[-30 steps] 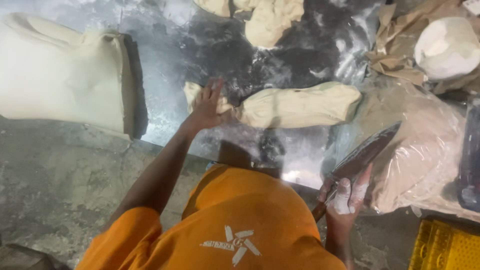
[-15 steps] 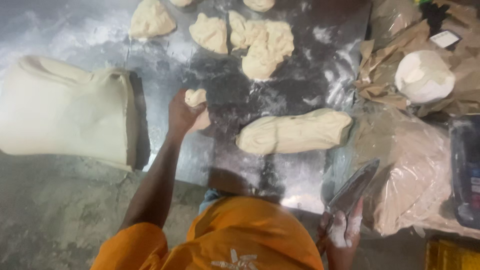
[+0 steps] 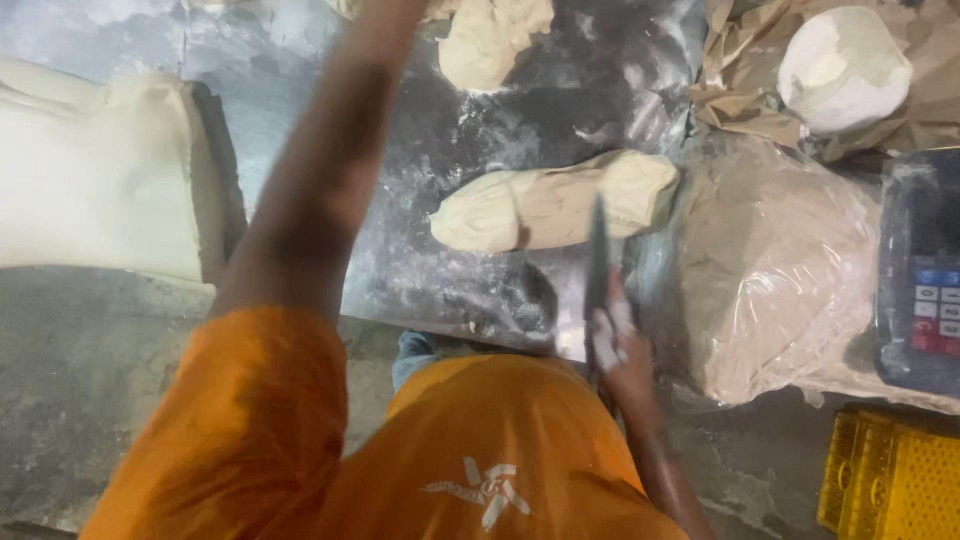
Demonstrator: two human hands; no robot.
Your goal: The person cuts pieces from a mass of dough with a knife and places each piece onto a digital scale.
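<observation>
Fingers (image 3: 612,335) of the right hand (image 3: 622,362) are wrapped around the handle of a scraper blade (image 3: 598,262), which is held upright at the near edge of the dough log (image 3: 555,208). That log is laid across the floured bench (image 3: 420,260). Left of it, a large dough slab (image 3: 95,180) is seen. Beyond it, the left arm (image 3: 325,170) is stretched out (its fingers are out of view), near a smaller dough piece (image 3: 490,40).

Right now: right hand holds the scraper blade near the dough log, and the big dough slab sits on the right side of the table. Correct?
Not quite. In the head view the big dough slab lies on the left side of the table, not the right. The rest stands: the right hand holds the scraper blade near the dough log.
</observation>
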